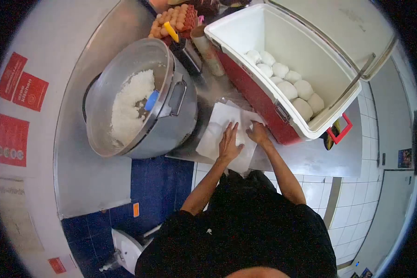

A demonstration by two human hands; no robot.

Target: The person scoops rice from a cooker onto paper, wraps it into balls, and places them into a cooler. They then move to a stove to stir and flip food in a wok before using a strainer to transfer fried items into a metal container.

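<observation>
White paper sheets (214, 131) lie on the steel counter between the pot and the cooler. My left hand (229, 143) rests on the paper with its fingers spread. To its right, my right hand (258, 133) touches the paper's right edge, its fingers bent; whether it pinches anything is too small to tell. A large metal pot (171, 134) of white rice (129, 106) stands at the left, with a blue-ended tool (151, 100) inside. Several white wrapped bundles (288, 90) sit in the open red and white cooler (250, 90) at the right.
Behind the pot are a tray of eggs (173, 21), a yellow-handled knife (171, 31) in a dark holder (190, 55) and a roll (208, 51). The cooler's red handle (341, 129) sticks out at the right. A white basin (127, 248) is at the lower left.
</observation>
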